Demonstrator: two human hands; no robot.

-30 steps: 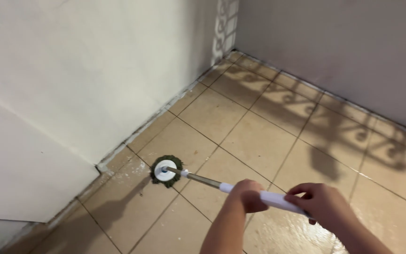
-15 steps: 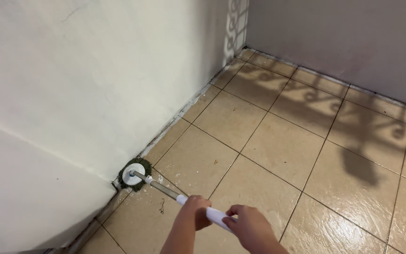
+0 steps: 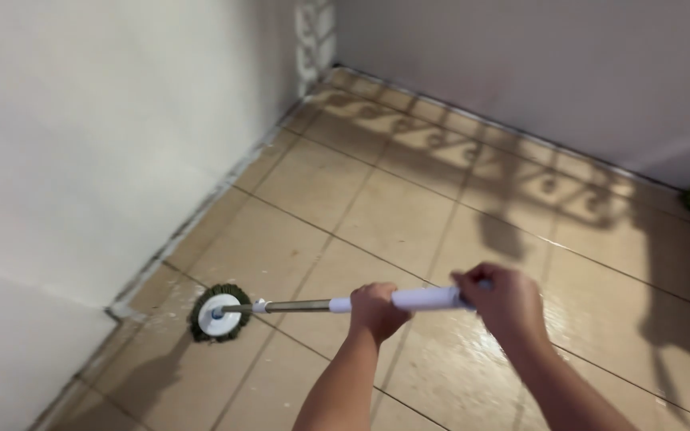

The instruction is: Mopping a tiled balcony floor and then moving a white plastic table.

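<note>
Gripping the white plastic mop handle (image 3: 425, 299) with both fists closed around it, you have your left hand (image 3: 377, 310) forward toward the head and your right hand (image 3: 498, 302) behind it at the handle's end. Long axis runs nearly level leftward: steel shaft (image 3: 297, 306), then the round green-fringed mop head with white hub (image 3: 219, 314), flat on the tan tiled floor (image 3: 409, 215) near its left edge, just off the white wall's (image 3: 81, 144) base.

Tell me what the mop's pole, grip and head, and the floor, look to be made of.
Pole: likely bare metal, grey with a sheen. Grip: probably smooth white plastic, held by the left hand and right hand. Mop head: dark green fringe, seemingly yarn or microfibre, around a white plastic-looking disc. Floor: glazed tan tiles with dark grout lines, glossy near the hands.
</note>
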